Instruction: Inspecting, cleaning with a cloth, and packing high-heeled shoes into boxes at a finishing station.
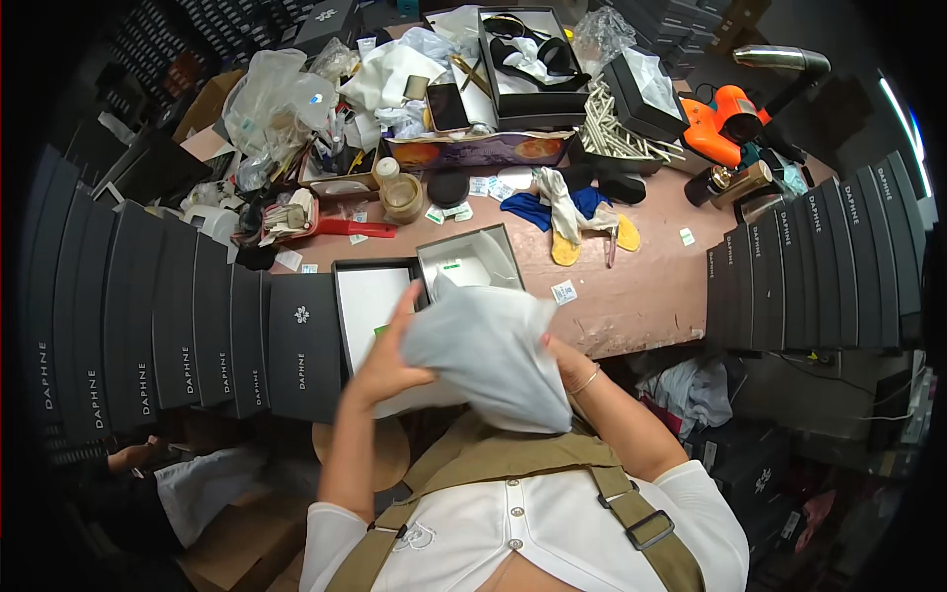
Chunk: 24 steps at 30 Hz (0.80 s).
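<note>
Close to my body I hold a pale grey-white bag or wrapped bundle [483, 355] between both hands. My left hand [385, 360] grips its left side, thumb and fingers spread round the edge. My right hand [569, 365] holds the right side, with most of its fingers hidden behind the wrap. What is inside cannot be seen. Just beyond lies an open dark shoebox part with a white inside [370, 296], partly covered by my left hand. Beside it a second dark-rimmed box part [505, 242] holds thin white paper and a small green-marked packet.
Stacked dark shoeboxes [187, 306] line the left, and more shoeboxes [819, 266] stand on the right. Across the pink table [641, 286] lie cloths [567, 212], a glue jar [401, 197] and a red-handled brush [355, 228]. An orange heat gun [725, 123] sits far right.
</note>
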Each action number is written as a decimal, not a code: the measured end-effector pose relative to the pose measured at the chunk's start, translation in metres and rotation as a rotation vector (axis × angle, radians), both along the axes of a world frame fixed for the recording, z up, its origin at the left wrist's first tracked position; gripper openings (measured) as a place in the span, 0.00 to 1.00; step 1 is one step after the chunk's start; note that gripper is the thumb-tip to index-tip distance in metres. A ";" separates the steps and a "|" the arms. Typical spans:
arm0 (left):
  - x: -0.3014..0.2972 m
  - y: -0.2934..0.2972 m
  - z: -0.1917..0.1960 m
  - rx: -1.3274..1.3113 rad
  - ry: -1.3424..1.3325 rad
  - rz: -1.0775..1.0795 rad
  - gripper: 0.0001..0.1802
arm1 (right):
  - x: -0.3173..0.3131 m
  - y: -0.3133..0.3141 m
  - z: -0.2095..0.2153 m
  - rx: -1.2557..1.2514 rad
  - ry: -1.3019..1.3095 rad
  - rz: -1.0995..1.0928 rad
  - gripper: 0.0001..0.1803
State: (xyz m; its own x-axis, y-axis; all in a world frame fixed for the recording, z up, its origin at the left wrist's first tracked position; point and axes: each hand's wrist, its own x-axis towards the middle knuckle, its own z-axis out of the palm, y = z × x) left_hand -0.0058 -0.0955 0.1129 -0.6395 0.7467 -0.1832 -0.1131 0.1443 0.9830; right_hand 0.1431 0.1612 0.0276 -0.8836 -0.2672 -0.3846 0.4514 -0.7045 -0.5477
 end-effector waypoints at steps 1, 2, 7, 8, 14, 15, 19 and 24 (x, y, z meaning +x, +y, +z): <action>0.014 0.035 -0.021 0.179 -0.192 0.079 0.57 | 0.007 0.003 -0.017 -0.114 -0.179 0.053 0.31; 0.026 0.073 -0.065 0.435 -0.103 0.289 0.55 | 0.012 0.003 -0.023 -0.181 -0.253 -0.063 0.34; 0.046 0.159 -0.099 0.031 0.486 -0.026 0.41 | 0.080 0.033 -0.010 -0.041 -0.337 -0.587 0.35; 0.028 0.157 -0.098 -0.142 0.654 -0.222 0.40 | 0.103 0.047 -0.011 -0.032 -0.348 -0.654 0.35; -0.055 0.177 -0.148 -0.566 1.270 -0.461 0.20 | 0.132 0.084 -0.002 0.164 -0.356 -0.704 0.35; -0.053 0.179 -0.147 -0.551 1.341 -0.530 0.16 | 0.126 0.088 -0.002 0.248 -0.343 -0.651 0.33; -0.030 0.155 -0.150 -0.634 1.265 -0.759 0.09 | 0.081 0.098 0.013 0.480 -0.301 -0.393 0.20; -0.010 0.101 -0.168 -0.664 1.285 -0.572 0.11 | -0.031 0.091 -0.002 0.765 -0.264 0.185 0.26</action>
